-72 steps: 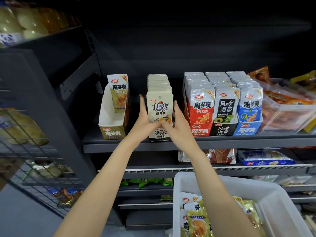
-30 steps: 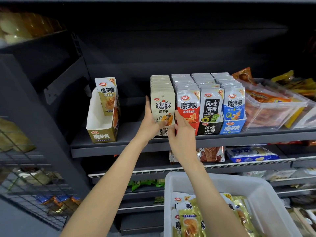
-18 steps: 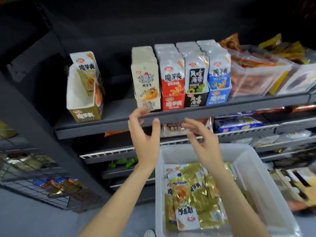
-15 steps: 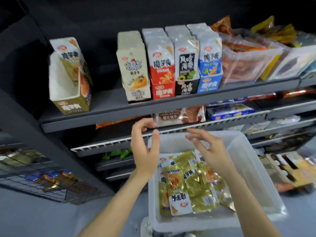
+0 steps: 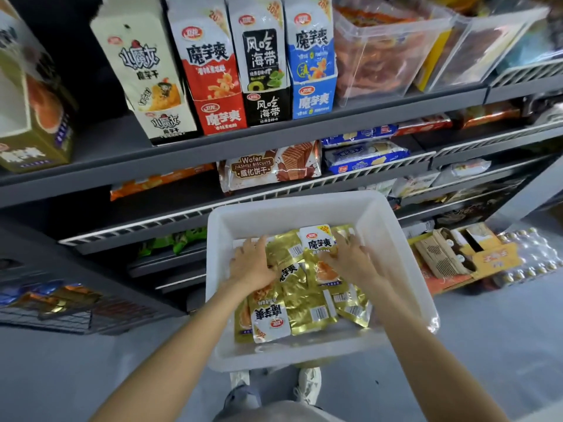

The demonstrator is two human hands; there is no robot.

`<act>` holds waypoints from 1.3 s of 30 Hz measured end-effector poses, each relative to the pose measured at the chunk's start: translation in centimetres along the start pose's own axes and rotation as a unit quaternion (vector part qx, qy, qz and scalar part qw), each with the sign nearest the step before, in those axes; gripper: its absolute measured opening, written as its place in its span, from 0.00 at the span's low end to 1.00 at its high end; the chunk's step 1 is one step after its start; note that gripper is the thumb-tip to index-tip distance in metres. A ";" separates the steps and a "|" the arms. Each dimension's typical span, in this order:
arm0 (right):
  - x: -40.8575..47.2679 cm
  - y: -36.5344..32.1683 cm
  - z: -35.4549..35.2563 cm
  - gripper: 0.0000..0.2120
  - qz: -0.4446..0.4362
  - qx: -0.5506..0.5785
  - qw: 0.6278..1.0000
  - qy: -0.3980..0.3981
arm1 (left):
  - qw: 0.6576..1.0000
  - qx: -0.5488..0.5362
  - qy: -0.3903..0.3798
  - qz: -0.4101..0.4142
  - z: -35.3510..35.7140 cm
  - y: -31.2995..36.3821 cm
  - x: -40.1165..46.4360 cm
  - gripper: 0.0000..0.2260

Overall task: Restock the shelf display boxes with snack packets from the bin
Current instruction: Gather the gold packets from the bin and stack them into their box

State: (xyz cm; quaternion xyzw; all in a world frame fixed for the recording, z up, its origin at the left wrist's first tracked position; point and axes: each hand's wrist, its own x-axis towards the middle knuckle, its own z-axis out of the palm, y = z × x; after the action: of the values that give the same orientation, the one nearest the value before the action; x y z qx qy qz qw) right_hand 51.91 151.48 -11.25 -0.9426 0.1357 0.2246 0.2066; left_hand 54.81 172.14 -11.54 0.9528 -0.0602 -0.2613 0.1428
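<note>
A white plastic bin [image 5: 384,220] sits in front of me with several gold snack packets [image 5: 307,306] lying in it. My left hand [image 5: 251,263] rests flat on the packets at the bin's left side, fingers spread. My right hand [image 5: 350,258] lies on the packets at the right, fingers spread over them. On the shelf above stand the display boxes: a nearly empty gold one [image 5: 33,129] at far left, then cream [image 5: 152,77], red [image 5: 213,71], black [image 5: 265,65] and blue [image 5: 313,59] ones filled with packets.
Clear tubs of snacks [image 5: 390,53] stand right of the boxes on the grey shelf [image 5: 243,141]. Wafer and biscuit packs [image 5: 271,167] lie on the wire shelf below. Cardboard boxes and bottled water [image 5: 475,254] sit on the floor at right. My shoes [image 5: 307,385] show under the bin.
Both hands left the cream box on the shelf and dropped into the bin, now resting on the gold packets. The view tilted downward.
</note>
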 end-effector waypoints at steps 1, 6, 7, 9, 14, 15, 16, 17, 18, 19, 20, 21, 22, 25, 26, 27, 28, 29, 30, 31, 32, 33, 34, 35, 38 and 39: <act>0.6 -0.4 0.7 0.34 0.006 -0.024 1.000 0.000 | 1.000 0.014 -0.023 -0.012 0.5 -0.1 0.1 0.45; 1.2 -0.8 1.9 0.34 0.004 -0.112 0.993 0.022 | 0.999 0.036 -0.031 0.000 1.2 -0.4 -0.3 0.51; 1.1 -0.6 1.8 0.34 -0.002 -0.114 0.993 0.029 | 0.999 0.020 -0.027 -0.001 1.1 -0.5 -0.4 0.52; 0.9 -0.2 1.6 0.37 -0.013 -0.095 0.995 0.034 | 1.000 -0.008 -0.010 -0.015 1.1 -0.7 -0.5 0.52; 0.5 0.1 1.5 0.36 -0.008 -0.111 0.992 0.067 | 0.998 -0.050 0.026 -0.020 0.8 -1.1 -1.0 0.51; 0.3 0.0 1.4 0.34 -0.005 -0.133 0.988 0.076 | 0.997 -0.062 0.034 -0.013 0.9 -1.1 -1.1 0.50; 0.0 -0.2 1.4 0.34 -0.008 -0.147 0.986 0.079 | 0.996 -0.070 0.047 -0.008 0.9 -1.2 -1.2 0.48; -0.2 -0.5 1.4 0.34 -0.016 -0.145 0.987 0.074 | 0.996 -0.073 0.058 -0.004 1.0 -1.2 -1.4 0.47; -0.3 -0.8 1.6 0.34 -0.024 -0.131 0.989 0.059 | 0.996 -0.071 0.060 -0.002 1.2 -1.2 -1.5 0.46; -0.4 -1.2 1.8 0.35 -0.030 -0.112 0.992 0.043 | 0.997 -0.067 0.049 -0.003 1.4 -1.3 -1.7 0.47; -0.6 -1.6 2.1 0.35 -0.036 -0.101 0.994 0.031 | 0.998 -0.062 0.029 -0.007 1.7 -1.3 -1.8 0.49; -0.7 -2.0 2.3 0.35 -0.042 -0.096 0.994 0.023 | 0.998 -0.057 0.010 -0.011 1.9 -1.3 -2.0 0.51; -0.9 -2.2 2.5 0.35 -0.049 -0.091 0.994 0.017 | 0.998 -0.053 0.001 -0.015 1.9 -1.3 -2.2 0.53; -1.1 -2.1 2.8 0.35 -0.052 -0.035 0.998 0.012 | 0.998 -0.048 0.025 -0.013 1.9 -1.1 -2.5 0.51; -1.1 -1.7 2.7 0.35 -0.045 -0.010 0.999 0.018 | 0.999 -0.041 0.034 -0.010 1.8 -1.1 -2.6 0.50; -1.2 -1.4 2.5 0.35 -0.036 0.007 0.999 0.029 | 0.998 -0.041 0.038 -0.012 1.7 -1.1 -2.6 0.49; -1.1 -1.0 2.2 0.33 -0.028 0.018 0.999 0.040 | 0.998 -0.050 0.040 -0.018 1.7 -1.2 -2.6 0.50; -1.1 -0.7 2.0 0.32 -0.018 0.029 0.998 0.050 | 0.997 -0.063 0.041 -0.024 1.6 -1.2 -2.6 0.51; -1.1 -0.5 1.7 0.30 -0.008 0.042 0.997 0.061 | 0.996 -0.076 0.045 -0.027 1.5 -1.2 -2.6 0.52; -1.1 -0.3 1.4 0.29 0.002 0.054 0.996 0.076 | 0.995 -0.085 0.054 -0.025 1.3 -1.0 -2.6 0.52; -1.1 -0.2 1.2 0.29 0.010 0.058 0.994 0.092 | 0.994 -0.086 0.068 -0.024 1.3 -0.8 -2.6 0.50; -1.1 -0.1 1.0 0.29 0.014 0.057 0.992 0.108 | 0.993 -0.078 0.083 -0.022 1.2 -0.7 -2.7 0.49; -1.1 -0.1 1.0 0.29 0.015 0.053 0.991 0.122 | 0.993 -0.064 0.099 -0.020 1.2 -0.6 -2.8 0.47; -1.2 -0.1 1.0 0.28 0.014 0.050 0.990 0.132 | 0.993 -0.046 0.112 -0.016 1.4 -0.7 -2.9 0.46; -1.4 0.0 1.0 0.25 0.026 0.040 0.987 0.152 | 0.990 -0.008 0.140 0.007 2.0 -1.4 -3.4 0.43; -1.5 0.2 0.8 0.23 0.024 0.042 0.985 0.163 | 0.988 -0.007 0.152 0.017 2.1 -1.4 -3.6 0.43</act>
State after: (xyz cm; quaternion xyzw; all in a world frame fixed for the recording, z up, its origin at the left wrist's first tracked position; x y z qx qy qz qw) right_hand 50.31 151.92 -11.25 -0.9536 0.1992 0.0664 0.2159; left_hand 50.72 173.68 -11.93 0.9792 -0.0523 -0.1110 0.1617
